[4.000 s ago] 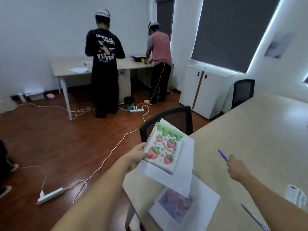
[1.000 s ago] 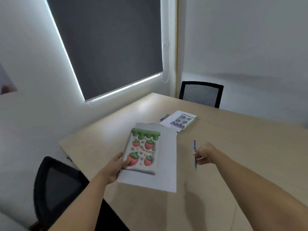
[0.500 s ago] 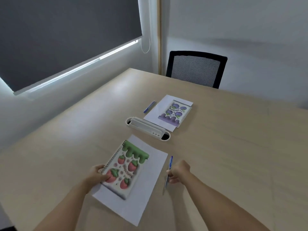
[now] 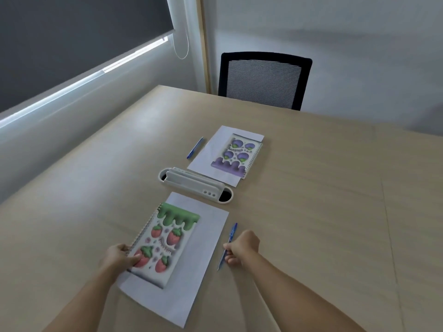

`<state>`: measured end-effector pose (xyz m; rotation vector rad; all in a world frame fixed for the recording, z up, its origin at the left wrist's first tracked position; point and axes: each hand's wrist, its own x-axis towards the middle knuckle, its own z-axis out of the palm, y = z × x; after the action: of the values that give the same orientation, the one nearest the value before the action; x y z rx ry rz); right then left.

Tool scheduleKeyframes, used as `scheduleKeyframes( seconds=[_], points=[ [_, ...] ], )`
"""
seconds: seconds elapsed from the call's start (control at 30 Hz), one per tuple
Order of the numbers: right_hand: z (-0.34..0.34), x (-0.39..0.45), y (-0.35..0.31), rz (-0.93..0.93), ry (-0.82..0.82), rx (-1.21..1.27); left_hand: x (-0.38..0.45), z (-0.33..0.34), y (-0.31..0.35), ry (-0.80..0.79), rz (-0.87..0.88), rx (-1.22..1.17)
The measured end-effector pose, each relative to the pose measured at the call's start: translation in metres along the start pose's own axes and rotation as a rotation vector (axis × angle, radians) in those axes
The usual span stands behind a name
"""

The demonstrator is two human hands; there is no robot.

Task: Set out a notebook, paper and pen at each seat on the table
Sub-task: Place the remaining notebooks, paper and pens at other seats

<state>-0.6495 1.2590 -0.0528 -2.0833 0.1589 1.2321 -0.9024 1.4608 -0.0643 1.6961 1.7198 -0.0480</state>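
You are looking down at a pale wooden table (image 4: 311,212) with a faint seam running across its right part. Your left hand (image 4: 118,258) is closed on the lower left corner of the strawberry notebook (image 4: 165,243), thumb on the cover, and the notebook lies on a white sheet of paper (image 4: 203,248) that rests flat on the table just in front of you. Your right hand (image 4: 242,248) is curled around a blue pen (image 4: 227,245), which lies just beside the right edge of that sheet. A white socket box (image 4: 194,184) is set into the table between this setting and the far one. Beyond it, a purple notebook (image 4: 236,154) lies on a second sheet (image 4: 211,149), with another blue pen (image 4: 194,148) just to the left of it. A black mesh chair (image 4: 263,80) stands at the far edge. A window with a dark blind (image 4: 72,32) fills the left wall, a strip of daylight showing under it, and the wall (image 4: 335,27) behind the chair is plain white.
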Motion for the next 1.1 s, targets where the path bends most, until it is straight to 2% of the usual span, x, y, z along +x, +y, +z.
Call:
scheduleKeyframes(
  seconds=[0.17,0.27,0.43,0.57,0.63,0.77,0.87,0.97,1.1],
  points=[
    [-0.008,-0.010,-0.003,-0.110,0.058,-0.161,-0.009,0.001,-0.002,0.090,-0.012,0.152],
    [-0.024,-0.027,-0.005,-0.267,0.160,-0.248,-0.043,-0.006,0.009,0.177,0.062,0.268],
    [-0.071,-0.073,-0.004,-0.529,0.289,-0.429,-0.116,-0.025,0.049,0.296,0.347,0.329],
    [-0.114,-0.129,0.004,-0.740,0.349,-0.793,-0.178,-0.043,0.081,0.327,0.601,0.461],
    [-0.143,-0.165,0.019,-0.784,0.395,-0.889,-0.219,-0.048,0.093,0.338,0.703,0.471],
    [-0.206,-0.238,0.058,-0.825,0.507,-0.919,-0.288,-0.037,0.098,0.305,0.803,0.478],
    [-0.258,-0.281,0.109,-0.746,0.574,-0.924,-0.333,-0.009,0.091,0.290,0.881,0.490],
    [-0.318,-0.317,0.172,-0.643,0.625,-0.890,-0.381,0.031,0.087,0.240,0.965,0.387],
    [-0.408,-0.363,0.263,-0.522,0.743,-0.822,-0.465,0.092,0.107,0.137,1.078,0.462]
  ],
)
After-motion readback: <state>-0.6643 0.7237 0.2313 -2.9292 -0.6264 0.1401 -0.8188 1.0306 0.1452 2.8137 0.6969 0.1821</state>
